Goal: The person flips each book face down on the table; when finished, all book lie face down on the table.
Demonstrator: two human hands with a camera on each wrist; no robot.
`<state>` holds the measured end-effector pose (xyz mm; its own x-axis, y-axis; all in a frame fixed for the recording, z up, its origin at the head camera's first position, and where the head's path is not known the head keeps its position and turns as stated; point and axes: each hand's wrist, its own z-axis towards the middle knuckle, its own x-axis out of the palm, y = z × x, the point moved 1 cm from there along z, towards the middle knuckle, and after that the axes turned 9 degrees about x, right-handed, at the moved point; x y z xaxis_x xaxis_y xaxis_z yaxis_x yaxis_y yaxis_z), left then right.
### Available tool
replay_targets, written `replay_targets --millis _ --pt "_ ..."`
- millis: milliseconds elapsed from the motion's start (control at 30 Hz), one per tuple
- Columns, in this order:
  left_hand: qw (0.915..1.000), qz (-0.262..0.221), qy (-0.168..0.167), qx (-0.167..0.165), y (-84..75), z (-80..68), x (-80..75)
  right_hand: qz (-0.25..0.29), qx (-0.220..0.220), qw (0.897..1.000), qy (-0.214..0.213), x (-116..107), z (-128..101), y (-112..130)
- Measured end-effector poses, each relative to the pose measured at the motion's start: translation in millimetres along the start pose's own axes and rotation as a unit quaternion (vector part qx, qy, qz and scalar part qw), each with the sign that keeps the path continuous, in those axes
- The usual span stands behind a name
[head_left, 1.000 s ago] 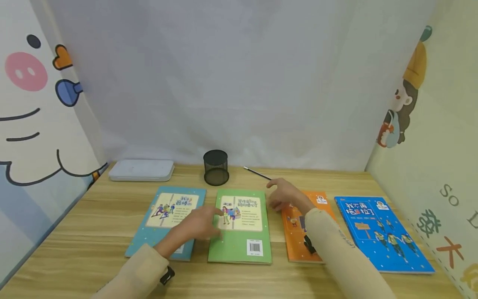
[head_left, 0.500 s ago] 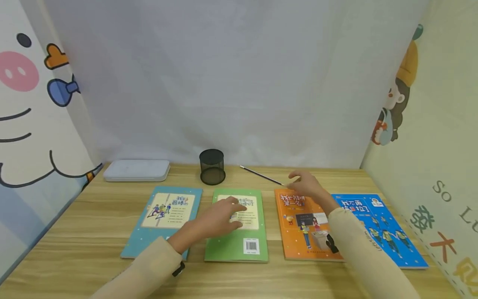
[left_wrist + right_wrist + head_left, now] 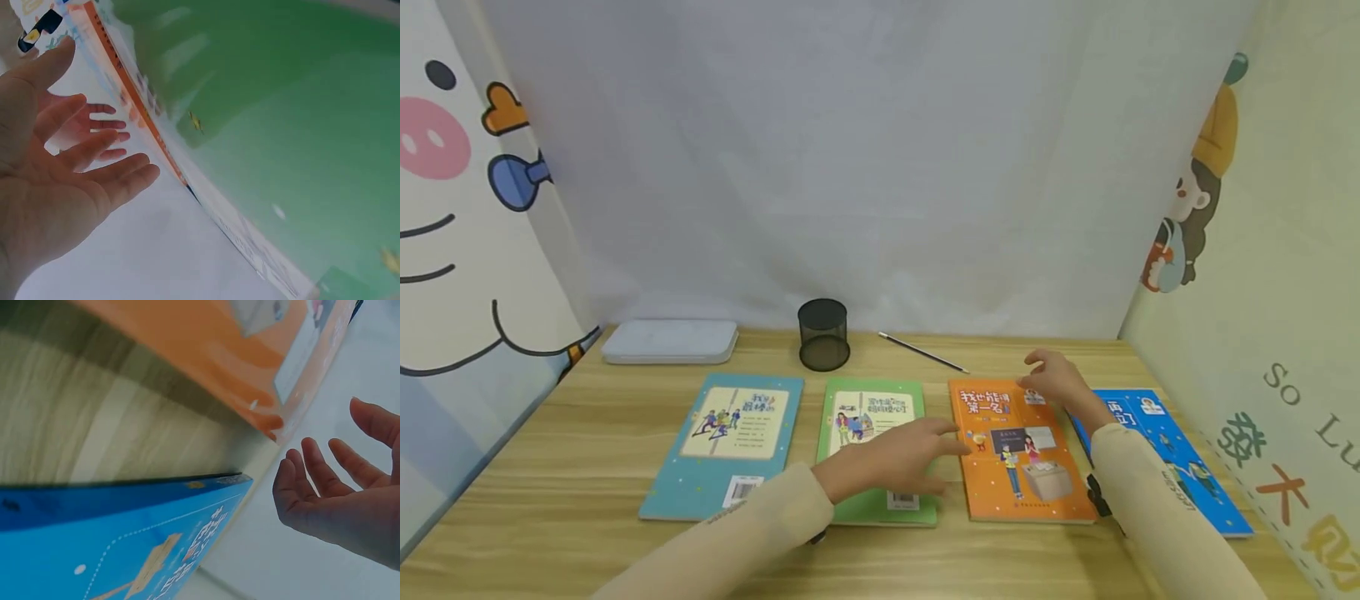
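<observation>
My left hand hovers over the lower half of the green book, fingers spread toward the orange book and holding nothing. In the left wrist view the left hand has loosely bent fingers beside the green cover. My right hand is above the orange book's top right corner, its fingers relaxed and holding nothing. The right wrist view shows the right hand past the ends of the orange book and the blue book. The right sleeve hides part of the blue book.
A teal book lies at the left of the wooden table. Behind the books are a pale pencil case, a black mesh pen cup and a dark pencil. A pale curtain hangs behind the table.
Both hands have moved to the right: the left from the teal book's edge to over the green book, the right from near the pencil to the orange book's right corner. The books stayed put.
</observation>
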<state>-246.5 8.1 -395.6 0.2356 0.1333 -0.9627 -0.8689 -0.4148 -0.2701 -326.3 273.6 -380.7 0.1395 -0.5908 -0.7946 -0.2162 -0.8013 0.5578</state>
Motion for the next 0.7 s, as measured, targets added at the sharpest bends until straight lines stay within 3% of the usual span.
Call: replay_targets --millis 300,500,700 --pt "0.9977 0.023 0.032 0.055 -10.4 22.5 12.7 -0.008 -0.010 0.999 0.049 -1 6 -8" --pt "0.9978 0.021 0.039 0.050 -12.2 27.8 19.8 -0.010 0.003 0.998 0.069 -1 8 -8" --pt "0.9971 0.052 0.040 0.040 -16.8 29.1 18.5 -0.031 0.000 0.997 0.070 -2 11 -6"
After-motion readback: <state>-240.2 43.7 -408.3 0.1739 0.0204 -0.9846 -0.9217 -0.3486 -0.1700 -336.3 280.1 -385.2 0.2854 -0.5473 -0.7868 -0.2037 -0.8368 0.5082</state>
